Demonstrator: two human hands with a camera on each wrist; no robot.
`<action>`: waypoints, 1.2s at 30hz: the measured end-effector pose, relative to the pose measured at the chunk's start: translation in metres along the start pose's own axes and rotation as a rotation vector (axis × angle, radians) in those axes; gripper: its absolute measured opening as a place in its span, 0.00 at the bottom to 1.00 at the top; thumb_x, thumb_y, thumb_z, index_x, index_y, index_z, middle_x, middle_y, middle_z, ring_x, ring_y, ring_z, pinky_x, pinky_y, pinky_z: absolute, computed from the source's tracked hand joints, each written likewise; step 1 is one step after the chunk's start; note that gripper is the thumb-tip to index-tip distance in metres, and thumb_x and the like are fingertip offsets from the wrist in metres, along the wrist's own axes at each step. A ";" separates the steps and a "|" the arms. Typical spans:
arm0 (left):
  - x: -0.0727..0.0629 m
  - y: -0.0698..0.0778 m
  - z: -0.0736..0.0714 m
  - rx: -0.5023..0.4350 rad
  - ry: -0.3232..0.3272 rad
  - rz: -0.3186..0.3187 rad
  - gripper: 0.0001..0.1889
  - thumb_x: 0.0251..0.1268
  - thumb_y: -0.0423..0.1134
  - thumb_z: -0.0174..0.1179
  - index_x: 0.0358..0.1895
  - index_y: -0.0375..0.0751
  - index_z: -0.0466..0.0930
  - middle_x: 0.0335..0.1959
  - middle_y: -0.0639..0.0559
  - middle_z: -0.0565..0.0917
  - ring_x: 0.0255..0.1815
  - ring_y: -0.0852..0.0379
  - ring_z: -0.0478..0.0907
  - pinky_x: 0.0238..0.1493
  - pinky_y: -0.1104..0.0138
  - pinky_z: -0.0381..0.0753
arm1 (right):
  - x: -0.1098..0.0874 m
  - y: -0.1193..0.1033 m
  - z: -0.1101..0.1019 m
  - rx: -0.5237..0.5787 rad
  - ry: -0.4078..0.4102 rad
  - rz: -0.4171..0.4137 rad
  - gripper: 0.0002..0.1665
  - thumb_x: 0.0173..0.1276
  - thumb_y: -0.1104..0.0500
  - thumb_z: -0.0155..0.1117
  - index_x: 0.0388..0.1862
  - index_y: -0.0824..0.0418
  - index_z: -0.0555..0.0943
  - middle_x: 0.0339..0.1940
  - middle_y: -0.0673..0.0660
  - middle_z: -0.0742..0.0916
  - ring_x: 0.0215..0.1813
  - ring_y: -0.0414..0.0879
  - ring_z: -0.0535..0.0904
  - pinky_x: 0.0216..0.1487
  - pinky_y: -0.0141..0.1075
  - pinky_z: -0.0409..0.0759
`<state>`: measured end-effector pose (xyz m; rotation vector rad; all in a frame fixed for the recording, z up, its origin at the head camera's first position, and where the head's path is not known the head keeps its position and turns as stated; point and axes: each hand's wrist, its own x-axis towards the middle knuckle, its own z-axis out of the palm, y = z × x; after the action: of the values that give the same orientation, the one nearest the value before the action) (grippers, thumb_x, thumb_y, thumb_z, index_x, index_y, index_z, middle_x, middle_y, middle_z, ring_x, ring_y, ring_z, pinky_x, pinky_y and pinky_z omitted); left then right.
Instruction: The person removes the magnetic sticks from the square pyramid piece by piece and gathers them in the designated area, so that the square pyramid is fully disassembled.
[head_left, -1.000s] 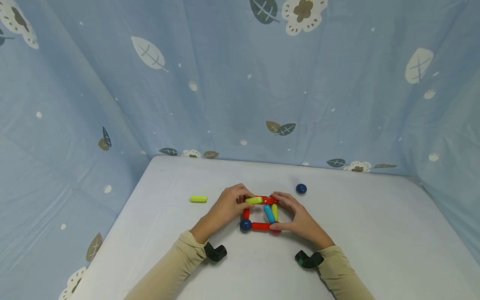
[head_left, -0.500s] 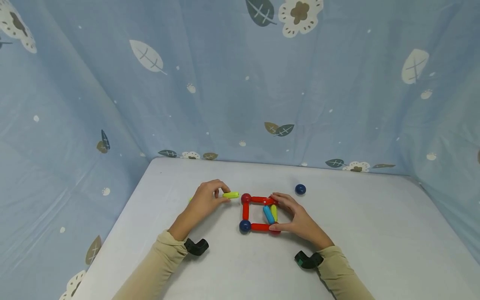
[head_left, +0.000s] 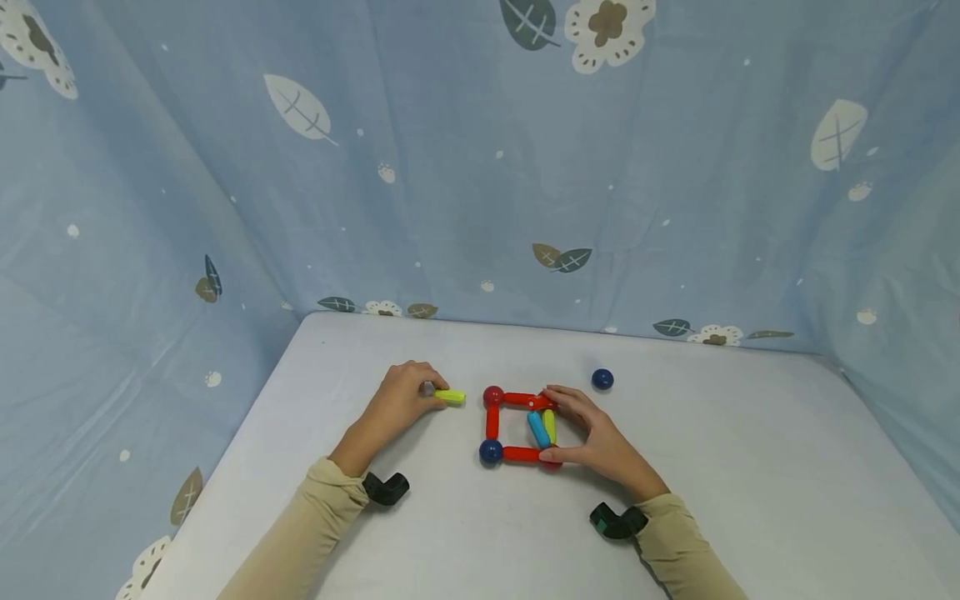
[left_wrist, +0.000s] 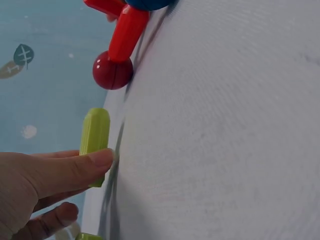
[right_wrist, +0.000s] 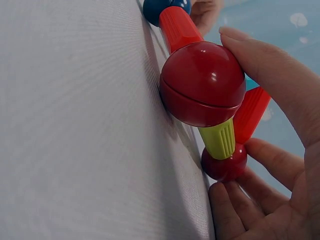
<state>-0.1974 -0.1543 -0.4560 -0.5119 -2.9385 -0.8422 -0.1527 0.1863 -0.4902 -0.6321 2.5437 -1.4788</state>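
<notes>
A yellow-green rod (head_left: 451, 397) is pinched between thumb and fingers of my left hand (head_left: 397, 402), low over the table, left of a square frame. This frame joins a blue ball (head_left: 491, 452), a red ball (head_left: 492, 396), red rods (head_left: 492, 422) and a yellow-green side rod (right_wrist: 218, 140). My right hand (head_left: 596, 437) grips its right side, thumb on the near red ball (right_wrist: 202, 82) and fingers at the far red ball (right_wrist: 225, 164). A light-blue rod (head_left: 538, 429) slants over the frame's right side, and another red rod (right_wrist: 252, 115) rises from the far ball.
A loose dark blue ball (head_left: 602, 379) lies behind and right of the frame. The end of a second yellow-green rod (left_wrist: 89, 236) shows below the left hand in the left wrist view. Blue patterned cloth (head_left: 450, 167) borders the white table (head_left: 480, 533).
My left hand has moved left, away from the frame, carrying the yellow-green rod, and lowered slightly toward the table. My right hand has stayed on the frame.
</notes>
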 end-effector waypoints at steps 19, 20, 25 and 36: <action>0.000 -0.008 0.000 0.013 -0.039 -0.022 0.11 0.54 0.40 0.79 0.42 0.49 0.93 0.43 0.55 0.90 0.40 0.57 0.77 0.54 0.51 0.72 | 0.000 0.004 0.000 0.013 0.000 -0.009 0.50 0.58 0.51 0.83 0.77 0.52 0.70 0.79 0.56 0.70 0.78 0.60 0.69 0.75 0.58 0.67; 0.000 -0.008 0.000 0.013 -0.038 -0.020 0.11 0.54 0.40 0.79 0.42 0.49 0.93 0.44 0.55 0.91 0.40 0.57 0.78 0.55 0.51 0.72 | 0.001 0.004 0.001 0.012 0.000 -0.008 0.50 0.58 0.51 0.83 0.77 0.51 0.70 0.79 0.56 0.70 0.78 0.60 0.69 0.75 0.58 0.67; 0.000 -0.007 -0.003 0.002 -0.042 -0.029 0.12 0.54 0.40 0.79 0.42 0.48 0.92 0.44 0.54 0.91 0.40 0.56 0.77 0.55 0.51 0.71 | 0.001 0.005 0.001 0.010 0.002 -0.016 0.50 0.58 0.51 0.83 0.78 0.53 0.70 0.80 0.56 0.70 0.78 0.60 0.69 0.75 0.58 0.68; 0.000 -0.006 -0.004 0.000 -0.047 -0.027 0.12 0.53 0.39 0.79 0.42 0.47 0.92 0.43 0.53 0.90 0.39 0.56 0.76 0.53 0.51 0.71 | 0.001 0.004 0.001 0.010 0.007 -0.005 0.50 0.58 0.51 0.82 0.78 0.53 0.70 0.80 0.56 0.70 0.78 0.61 0.69 0.74 0.59 0.68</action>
<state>-0.1993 -0.1613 -0.4562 -0.5004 -2.9943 -0.8441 -0.1542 0.1868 -0.4938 -0.6326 2.5400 -1.4974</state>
